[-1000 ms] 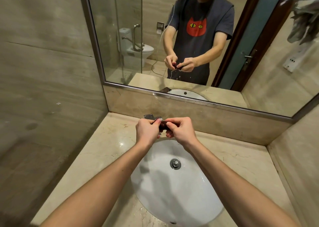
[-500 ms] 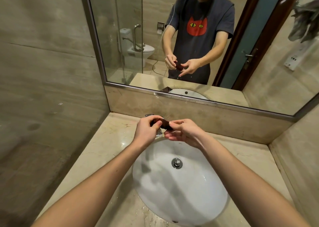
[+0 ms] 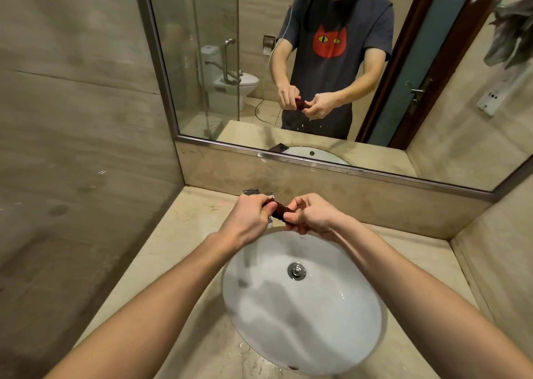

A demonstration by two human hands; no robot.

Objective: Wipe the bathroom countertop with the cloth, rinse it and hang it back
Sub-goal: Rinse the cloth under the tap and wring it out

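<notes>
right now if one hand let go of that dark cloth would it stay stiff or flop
Probably flop: the cloth looks soft, bunched into a tight roll between the left hand and right hand. It likely hangs heavy and may drip, since droplets show below it in the mirror, over the sink.

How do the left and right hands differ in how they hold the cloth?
The left hand is a closed fist, back of the hand up; the right hand shows curled fingers wrapping from the side. The left hand sits nearer the faucet, the right hand further from it. Both grip opposite ends of the twisted dark red cloth above the sink.
</notes>
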